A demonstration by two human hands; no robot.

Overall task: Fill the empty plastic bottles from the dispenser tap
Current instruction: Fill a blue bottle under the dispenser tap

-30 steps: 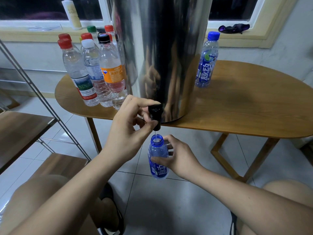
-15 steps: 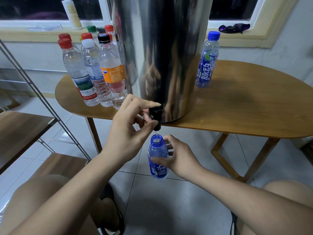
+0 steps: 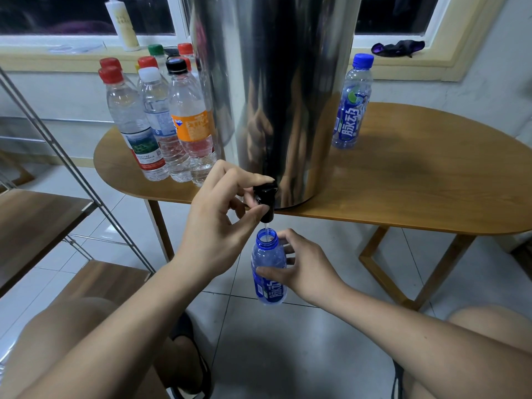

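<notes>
Right now I see the left hand pinching the black tap: the index finger lies over its top, the thumb presses up against its lower front, and the remaining fingers are curled loosely behind. The tap juts from the foot of the steel dispenser, which stands at the near edge of the wooden table, so the spout hangs out past that edge. A thin stream of water drops from the spout into the open neck of the blue bottle. The right hand holds this bottle upright in the air just under the tap, below the table's near edge, with the thumb across the front of the label and the fingers wrapped round its far side; I cannot tell how full it is. On the table, a cluster of capped clear bottles stands at the left end beside the dispenser, and one capped blue bottle stands toward the far edge to the dispenser's right.
</notes>
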